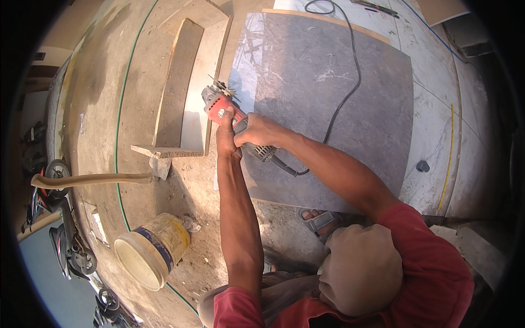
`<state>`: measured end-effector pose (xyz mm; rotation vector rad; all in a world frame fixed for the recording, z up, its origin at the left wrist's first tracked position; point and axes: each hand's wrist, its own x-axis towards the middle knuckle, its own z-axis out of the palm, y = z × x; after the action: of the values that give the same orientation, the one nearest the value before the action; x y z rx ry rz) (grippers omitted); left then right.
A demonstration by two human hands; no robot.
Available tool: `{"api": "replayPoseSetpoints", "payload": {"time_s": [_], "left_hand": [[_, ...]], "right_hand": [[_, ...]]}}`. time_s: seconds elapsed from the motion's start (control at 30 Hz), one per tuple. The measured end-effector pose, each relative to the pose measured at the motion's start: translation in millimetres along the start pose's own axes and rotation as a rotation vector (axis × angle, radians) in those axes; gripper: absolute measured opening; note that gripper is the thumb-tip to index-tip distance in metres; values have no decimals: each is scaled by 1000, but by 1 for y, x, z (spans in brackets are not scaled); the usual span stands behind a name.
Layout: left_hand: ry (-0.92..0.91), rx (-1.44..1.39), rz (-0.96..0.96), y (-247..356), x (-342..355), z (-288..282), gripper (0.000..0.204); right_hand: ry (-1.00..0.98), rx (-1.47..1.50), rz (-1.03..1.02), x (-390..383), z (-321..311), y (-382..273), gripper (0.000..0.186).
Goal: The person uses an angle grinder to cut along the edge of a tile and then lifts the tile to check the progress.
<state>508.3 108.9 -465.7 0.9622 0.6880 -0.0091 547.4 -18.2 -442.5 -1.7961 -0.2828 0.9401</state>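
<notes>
An angle grinder (219, 105) with a red and dark body is held out in front of me, tilted, its head toward the upper left. My left hand (228, 136) is wrapped round the red front part of the body. Behind it, my right hand (259, 131) closes round the dark rear grip. The disc (221, 87) shows edge-on at the head, between a wooden frame and the left edge of a large grey tile (333, 109); whether it touches anything I cannot tell. From the grinder's back end a black cord (356, 60) runs across the tile.
The wooden frame (174, 87) lies left of the tile. Nearer are a hoe with a wooden handle (98, 180) and a tipped-over dirty bucket (143, 254). A green hose (120, 109) crosses the concrete; motorbikes (76, 251) stand far left. My sandalled foot (321, 221) is by the tile.
</notes>
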Motion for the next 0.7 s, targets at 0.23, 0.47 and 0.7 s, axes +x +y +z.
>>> {"api": "replayPoseSetpoints", "payload": {"time_s": [0.23, 0.47, 0.7], "left_hand": [[-20, 22, 39, -5, 1, -2, 53], [-17, 29, 66, -9, -1, -4, 52], [8, 45, 46, -6, -1, -5, 51]], "right_hand": [[38, -105, 44, -7, 1, -2, 57], [28, -159, 44, -7, -2, -2, 79], [37, -134, 39, -6, 1, -2, 76]]}}
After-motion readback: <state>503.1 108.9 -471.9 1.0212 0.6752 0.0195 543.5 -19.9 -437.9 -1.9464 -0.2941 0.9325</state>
